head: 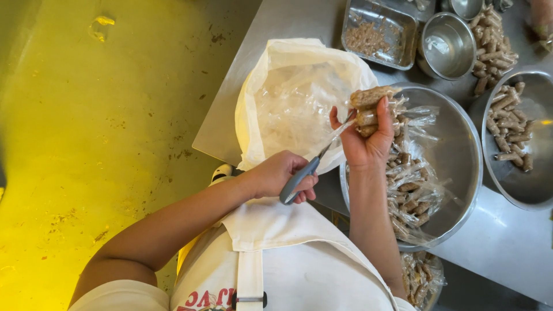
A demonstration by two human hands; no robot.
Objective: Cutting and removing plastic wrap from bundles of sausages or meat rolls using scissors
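Holding scissors [308, 173] in the left hand [276, 175], fingers curled shut through the grey handles, blades pointing up toward the packet. Gripping a clear plastic packet of brown rolls [371, 109] in the right hand [368, 138], fingers closed around it, thumb pressing on its near side; about three rolls showing in the packet, raised just above the rim of the nearest bowl. Meeting the packet's loose plastic end with the scissor tips, though whether cutting is not clear.

Lying open beside the hands on the steel counter [288, 23]: one large white bag [288, 98] lined with clear plastic film, mouth facing up.

Sitting on the counter, four round steel bowls in full or part view: one large bowl [461, 150] under the right hand, holding a heap of sealed packets too many to count; a second large bowl [538, 173] to its right, holding roughly a dozen unwrapped rolls; one small bowl [446, 46] farther back, with only a scrap of plastic inside; a fourth, cut off by the top edge. Lying loose behind the small bowl, one pile of bare rolls [492, 40]. Standing next to it, one rectangular steel tray [377, 31] with brown crumbs.

Showing below the counter edge, one more container of packets [423, 276], partly hidden. Wearing a white apron [288, 253].
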